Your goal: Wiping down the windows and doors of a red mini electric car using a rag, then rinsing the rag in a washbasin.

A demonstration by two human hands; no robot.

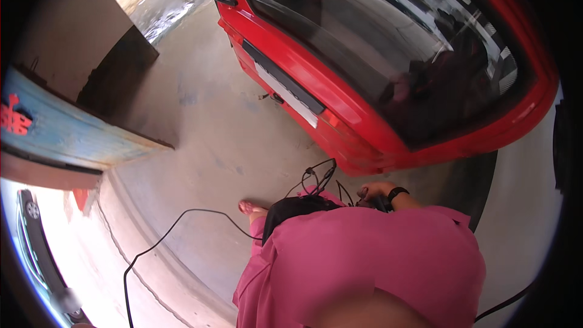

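My right hand [375,189], with a black band [397,192] on the wrist, is held low in front of my pink top [378,246]. Its fingers look curled around a dark object [381,203]; most of this is hidden by the hand and the top, so its kind is unclear. My left hand is out of view. A loose bundle of black cables [319,175] hangs near a black pouch or cloth [296,214] at my waist. Ahead stands the rear of a red car [346,105], its tailgate window [387,41] dark and reflective.
One black cable [196,210] loops out to the left above the concrete floor [205,123]. A blue metal panel [77,118] with a red mark juts in from the left. Beyond a concrete ledge [150,264], a parked dark car [38,241] stands outside. My foot [246,207] shows below.
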